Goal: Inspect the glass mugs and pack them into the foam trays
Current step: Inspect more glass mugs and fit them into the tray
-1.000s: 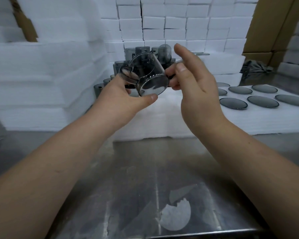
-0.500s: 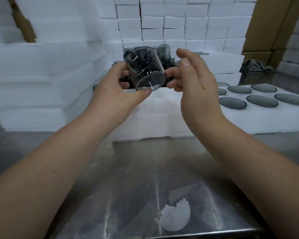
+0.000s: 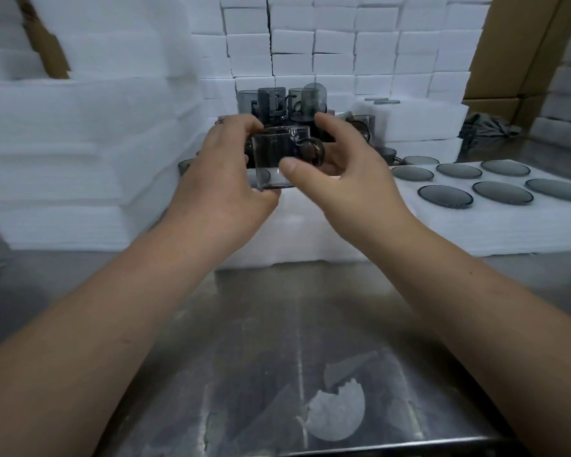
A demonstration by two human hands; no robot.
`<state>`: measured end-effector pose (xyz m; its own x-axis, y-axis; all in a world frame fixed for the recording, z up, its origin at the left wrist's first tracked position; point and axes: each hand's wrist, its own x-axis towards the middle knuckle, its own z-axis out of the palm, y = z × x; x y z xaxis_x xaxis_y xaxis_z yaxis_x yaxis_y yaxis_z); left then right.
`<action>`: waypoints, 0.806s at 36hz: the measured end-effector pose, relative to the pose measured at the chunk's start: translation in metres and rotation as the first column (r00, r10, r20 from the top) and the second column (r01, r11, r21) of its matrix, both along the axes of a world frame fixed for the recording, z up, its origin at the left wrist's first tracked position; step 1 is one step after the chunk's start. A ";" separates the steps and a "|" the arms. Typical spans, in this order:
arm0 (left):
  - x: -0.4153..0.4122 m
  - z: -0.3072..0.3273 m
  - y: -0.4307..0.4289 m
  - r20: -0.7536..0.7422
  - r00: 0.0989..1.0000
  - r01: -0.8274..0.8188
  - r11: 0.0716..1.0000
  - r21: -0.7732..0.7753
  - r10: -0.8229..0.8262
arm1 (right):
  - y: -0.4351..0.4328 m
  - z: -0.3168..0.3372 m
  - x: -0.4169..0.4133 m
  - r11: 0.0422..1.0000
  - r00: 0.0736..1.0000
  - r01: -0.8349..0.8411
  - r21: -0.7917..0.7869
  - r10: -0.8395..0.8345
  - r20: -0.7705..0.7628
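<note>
Only the head view to go on. The person has one smoky glass mug [image 3: 279, 155] up in the air over the front foam tray [image 3: 310, 232], upright, handle pointing to their right. The left hand [image 3: 218, 174] is wrapped round the mug's left side with the thumb down near the base. The right hand [image 3: 343, 174] has its thumb on the front wall and its fingers round the back by the handle. So both hands are clamped on it, which looks like the inspection part to me.

What'd worry me: a heap of loose mugs [image 3: 277, 103] is stacked just behind those knuckles, some tipped over. Swing the mug back carelessly and glass clips glass. The grip is also mostly fingertips on slick glass, and below is foam, then a bare steel table [image 3: 244, 324], so a slip toward the body means a smash. The packed mugs [image 3: 445, 196] sit in the tray to the right, and reaching over could catch one.
</note>
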<state>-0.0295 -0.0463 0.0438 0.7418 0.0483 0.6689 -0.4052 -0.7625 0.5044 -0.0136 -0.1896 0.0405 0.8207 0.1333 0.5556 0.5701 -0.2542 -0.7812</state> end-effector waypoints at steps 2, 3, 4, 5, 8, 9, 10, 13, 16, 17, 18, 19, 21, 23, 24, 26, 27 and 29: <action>0.000 -0.001 0.000 0.007 1.000 -0.011 0.998 0.055 0.011 | 0.000 -0.002 0.001 0.999 1.000 0.003 -0.041 -0.003 0.010; 0.001 -0.002 0.000 0.011 1.000 -0.017 0.997 0.073 0.016 | 0.000 -0.002 0.002 0.998 1.000 0.013 -0.061 -0.012 0.020; 0.001 -0.002 0.000 0.014 1.000 -0.022 0.996 0.083 0.021 | -0.001 -0.002 0.002 0.997 0.999 0.028 -0.077 -0.026 0.030; 0.001 -0.003 0.000 0.015 1.000 -0.025 0.996 0.091 0.024 | -0.001 -0.002 0.003 0.995 0.998 0.042 -0.088 -0.039 0.039; 0.003 -0.003 0.001 -0.020 1.000 -0.002 0.995 0.101 0.004 | -0.001 -0.002 0.004 0.994 0.997 0.062 -0.091 -0.057 0.059; 0.003 -0.003 0.002 -0.034 0.999 0.016 0.995 0.103 -0.013 | -0.001 -0.002 0.004 0.994 0.996 0.067 -0.087 -0.062 0.062; 0.003 -0.003 0.002 -0.047 0.998 0.039 0.994 0.104 -0.034 | -0.001 -0.002 0.005 0.994 0.996 0.074 -0.082 -0.069 0.064; -0.002 -0.002 0.000 -0.095 0.989 0.120 0.990 0.068 -0.113 | -0.003 -0.001 0.006 0.995 0.994 0.091 -0.051 -0.088 0.057; -0.006 0.003 -0.004 -0.108 0.960 0.240 0.957 -0.165 -0.260 | -0.004 0.000 0.006 0.994 0.993 0.104 -0.031 -0.102 0.064; -0.007 0.004 -0.005 -0.086 0.952 0.263 0.931 -0.255 -0.292 | -0.004 0.000 0.006 0.993 0.992 0.110 -0.033 -0.108 0.072; -0.007 0.006 -0.005 -0.057 0.954 0.263 0.911 -0.319 -0.295 | -0.004 0.000 0.006 0.993 0.991 0.116 -0.036 -0.112 0.079; -0.006 0.007 -0.005 -0.030 0.961 0.248 0.903 -0.352 -0.276 | -0.004 0.000 0.005 0.992 0.990 0.118 -0.038 -0.114 0.085; -0.003 0.007 -0.002 -0.005 0.978 0.191 0.906 -0.379 -0.208 | -0.004 0.000 0.004 0.992 0.989 0.120 -0.046 -0.115 0.097; -0.001 0.006 0.002 -0.014 0.988 0.133 0.911 -0.390 -0.151 | -0.004 0.000 0.004 0.990 0.986 0.129 -0.053 -0.123 0.112; -0.001 0.006 0.003 -0.022 0.990 0.117 0.915 -0.386 -0.136 | -0.004 0.000 0.003 0.989 0.984 0.138 -0.054 -0.131 0.119; -0.002 0.006 0.002 -0.023 0.987 0.136 0.914 -0.382 -0.157 | -0.005 0.001 0.003 0.986 0.980 0.157 -0.058 -0.149 0.132; -0.003 0.006 0.001 -0.017 0.982 0.169 0.910 -0.379 -0.190 | -0.005 0.002 0.003 0.984 0.978 0.165 -0.066 -0.155 0.138; -0.006 0.006 -0.003 -0.014 0.970 0.223 0.906 -0.359 -0.244 | -0.004 0.001 0.001 0.979 0.975 0.176 -0.098 -0.160 0.153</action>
<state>-0.0352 -0.0497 0.0496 0.7973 0.0933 0.5963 -0.5120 -0.4185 0.7501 -0.0122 -0.1936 0.0419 0.7494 0.0677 0.6587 0.6161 -0.4360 -0.6561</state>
